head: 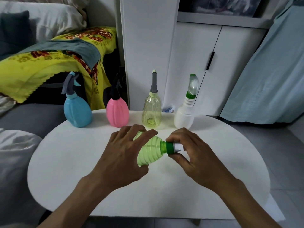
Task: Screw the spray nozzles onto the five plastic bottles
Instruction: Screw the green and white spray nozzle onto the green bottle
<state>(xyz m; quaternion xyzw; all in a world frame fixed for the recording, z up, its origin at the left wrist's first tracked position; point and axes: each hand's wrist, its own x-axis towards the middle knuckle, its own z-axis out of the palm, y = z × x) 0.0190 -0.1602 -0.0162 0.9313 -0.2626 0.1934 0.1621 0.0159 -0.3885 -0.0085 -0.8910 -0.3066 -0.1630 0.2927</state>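
Both hands low over white worktop (65,170), sharing one ribbed green bottle (148,153) tipped on its side, neck toward the right. Left hand (121,155) wrapped over the body, fingers curled across the top, thumb beneath. Right hand (195,155) pinching the green nozzle collar (170,147) at the neck between thumb and fingertips, white nozzle part mostly hidden in the palm. Beyond, standing in a row along the far edge, each with nozzle on: blue bottle (78,112), pink bottle (117,112), clear yellow bottle (151,111), white bottle (185,116). Behind: yellow blanket (41,66) on the left, white cabinet (197,63).
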